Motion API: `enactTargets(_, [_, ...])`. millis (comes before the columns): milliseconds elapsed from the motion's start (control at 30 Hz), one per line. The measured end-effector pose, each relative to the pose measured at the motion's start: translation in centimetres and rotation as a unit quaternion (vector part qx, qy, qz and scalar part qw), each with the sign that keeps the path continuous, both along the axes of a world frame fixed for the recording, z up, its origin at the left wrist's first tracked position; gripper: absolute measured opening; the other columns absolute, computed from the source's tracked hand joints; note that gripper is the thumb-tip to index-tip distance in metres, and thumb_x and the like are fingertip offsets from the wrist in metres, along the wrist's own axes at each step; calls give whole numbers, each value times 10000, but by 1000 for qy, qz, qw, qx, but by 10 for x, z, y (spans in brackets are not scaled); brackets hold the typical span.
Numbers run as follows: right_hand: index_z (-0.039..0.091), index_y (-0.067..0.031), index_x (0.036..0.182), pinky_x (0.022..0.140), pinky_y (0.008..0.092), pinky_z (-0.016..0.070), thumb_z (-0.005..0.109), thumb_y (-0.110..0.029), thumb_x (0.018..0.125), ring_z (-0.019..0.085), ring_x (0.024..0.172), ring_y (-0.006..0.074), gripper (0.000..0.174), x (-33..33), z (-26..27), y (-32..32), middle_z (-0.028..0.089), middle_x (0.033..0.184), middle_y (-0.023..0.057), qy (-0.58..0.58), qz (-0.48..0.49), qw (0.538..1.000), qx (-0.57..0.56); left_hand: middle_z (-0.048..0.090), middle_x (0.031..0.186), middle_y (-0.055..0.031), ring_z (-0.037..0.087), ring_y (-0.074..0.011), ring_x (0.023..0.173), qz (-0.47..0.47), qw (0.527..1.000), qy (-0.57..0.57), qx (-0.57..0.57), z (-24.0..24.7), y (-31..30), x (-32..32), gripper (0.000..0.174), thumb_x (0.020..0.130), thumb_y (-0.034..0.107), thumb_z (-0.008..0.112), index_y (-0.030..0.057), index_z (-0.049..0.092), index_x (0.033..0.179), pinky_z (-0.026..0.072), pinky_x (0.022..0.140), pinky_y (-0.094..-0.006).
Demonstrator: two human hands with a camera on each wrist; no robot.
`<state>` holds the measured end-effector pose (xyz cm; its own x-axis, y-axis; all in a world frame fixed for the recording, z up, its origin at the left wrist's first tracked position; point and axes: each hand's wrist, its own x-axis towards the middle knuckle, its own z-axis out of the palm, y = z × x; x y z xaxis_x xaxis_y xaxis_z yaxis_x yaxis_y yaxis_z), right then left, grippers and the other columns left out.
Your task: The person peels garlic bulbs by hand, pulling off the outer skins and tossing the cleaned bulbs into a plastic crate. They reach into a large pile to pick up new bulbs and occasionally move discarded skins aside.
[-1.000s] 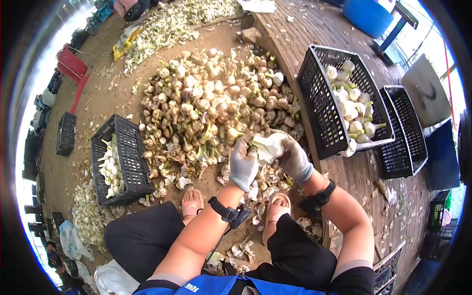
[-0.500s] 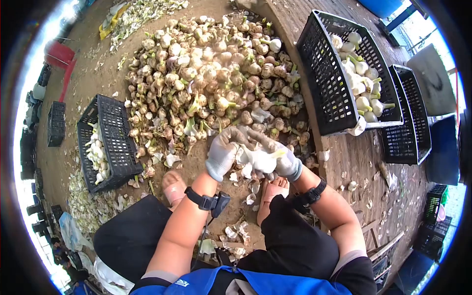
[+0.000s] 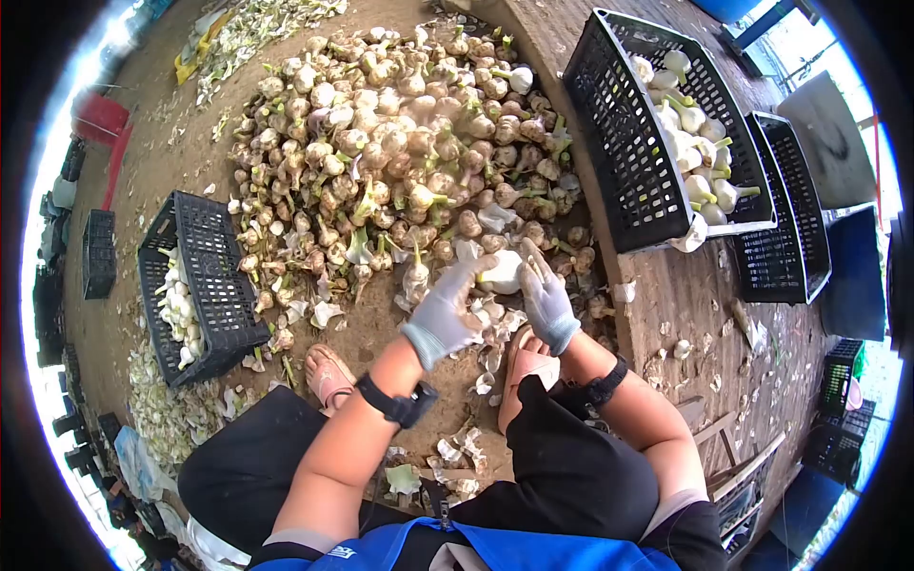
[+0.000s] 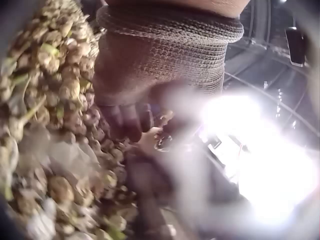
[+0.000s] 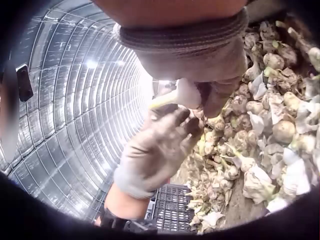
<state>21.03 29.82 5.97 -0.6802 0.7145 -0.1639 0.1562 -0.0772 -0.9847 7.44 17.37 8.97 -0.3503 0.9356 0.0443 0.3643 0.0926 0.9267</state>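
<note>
A peeled white garlic bulb (image 3: 502, 273) is between the two gloved hands, over the near edge of the garlic pile (image 3: 381, 143). My right hand (image 3: 549, 303) holds the bulb against its thumb side, fingers fairly straight. In the right wrist view the bulb (image 5: 188, 94) is at the right hand (image 5: 200, 65), its stem pointing left. My left hand (image 3: 444, 312) is beside the bulb, fingers extended and apart; in the right wrist view the left hand (image 5: 152, 152) shows its palm. Blur and glare hide the left fingertips in the left wrist view.
A black crate (image 3: 633, 162) of white bulbs stands on the wooden boards (image 3: 666, 333) at right, an empty crate (image 3: 795, 219) beside it. Another crate (image 3: 205, 285) with bulbs is at left. Loose skins lie between the sandalled feet.
The hands have turned the bulb and moved slightly up towards the pile in the head view. My left hand has come off the bulb and its fingers have spread. Skins hang near the hands.
</note>
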Motion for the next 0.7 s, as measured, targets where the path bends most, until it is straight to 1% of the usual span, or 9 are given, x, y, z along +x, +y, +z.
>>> enactTargets(167, [230,-1,1458,841,324,512,358,-64,922,644,957,285,555,2,5,-1,614,1154,217,-50,44,950,306,637,1009,-77,616,-197,953,117,990,-33,66,-16,-4,12,300,847,13,638,25,551,1134,487,882,-297])
enactTargets(200, [245,-7,1451,800,311,523,366,-86,925,652,883,266,546,2,26,0,625,1117,218,45,-2,999,6,644,1002,-93,632,-193,918,152,971,-170,65,-18,-11,7,265,860,7,616,23,549,1116,518,833,-312])
enactTargets(233, [260,-13,1444,759,298,534,374,-109,928,660,809,247,537,1,37,2,636,1080,218,135,-47,945,-296,651,994,-109,648,-188,883,185,933,-303,62,-19,-15,5,231,872,1,594,21,547,1097,549,784,-326])
enactTargets(300, [314,-19,1406,646,262,531,410,-105,935,652,761,173,488,11,26,29,646,1004,159,288,7,850,-442,653,947,-143,668,-213,813,220,810,-526,136,1,-18,1,223,870,18,601,27,538,1084,592,711,-354])
enactTargets(400, [489,-36,1212,663,256,527,503,-142,913,645,764,146,318,15,60,31,650,957,106,69,77,952,-287,647,951,-117,648,-183,825,210,815,-524,129,5,-26,1,211,872,16,608,33,551,1074,578,717,-335])
enactTargets(500, [592,-28,882,667,362,504,605,-215,834,658,752,237,194,3,57,12,630,781,121,-64,147,983,90,633,942,-80,626,-158,833,244,923,-287,78,2,-26,10,182,873,-1,609,38,566,1045,556,705,-310])
enactTargets(567, [582,-35,844,661,402,494,623,-243,799,635,739,329,217,-2,79,-2,610,746,180,-156,163,942,250,615,918,-46,596,-121,787,191,973,73,103,10,-26,16,142,874,-13,608,40,569,1000,537,675,-290])
enactTargets(633, [585,-54,817,657,421,490,625,-255,779,604,742,381,208,0,64,1,616,764,192,-129,142,953,234,609,897,-48,615,-138,769,179,976,49,114,5,-30,18,119,870,-27,602,42,554,954,537,660,-301])
enactTargets(700, [591,-64,818,664,431,494,625,-260,781,613,742,377,202,6,40,15,623,766,180,-172,90,935,296,610,887,-62,646,-180,768,184,912,-336,148,-2,-36,16,116,853,-42,585,44,546,920,549,671,-326])
